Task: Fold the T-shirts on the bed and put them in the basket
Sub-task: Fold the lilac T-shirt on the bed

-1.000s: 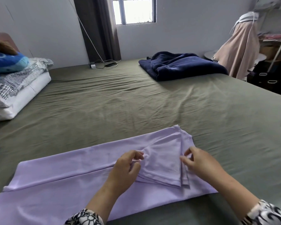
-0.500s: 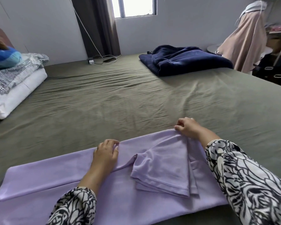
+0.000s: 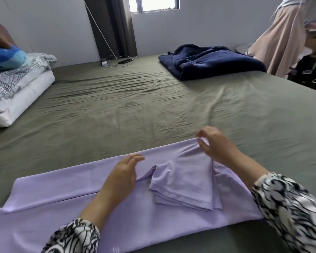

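We look down from a head-worn camera at a wide bed covered with a wrinkled olive-green sheet [image 3: 135, 110]. Across its near edge lies a pale lilac T-shirt of smooth knit fabric [image 3: 153, 216], folded lengthwise into a long band that runs from the lower left corner toward the right. Its sleeves are folded inward and lie stacked flat on top of the band, right of centre. Our left hand [image 3: 122, 174] rests palm down on the shirt just left of the folded sleeves, its fingers straight and held close together, pointing toward the far edge of the cloth. Our right hand [image 3: 215, 143] is at the far right corner of the shirt, where the thumb and fingertips pinch a small gather of lilac fabric, lifting it slightly off the sheet. Both arms wear sleeves in a black-and-white swirling print. Farther away on the bed, well apart from the shirt, sits a rumpled navy-blue fleece blanket [image 3: 212, 61]. At the left edge are stacked white and grey-patterned pillows [image 3: 16, 88] with a blue cushion on top. A dark curtain [image 3: 113, 24] hangs beside a bright window on the far wall, and a beige garment [image 3: 281, 39] hangs at the right.
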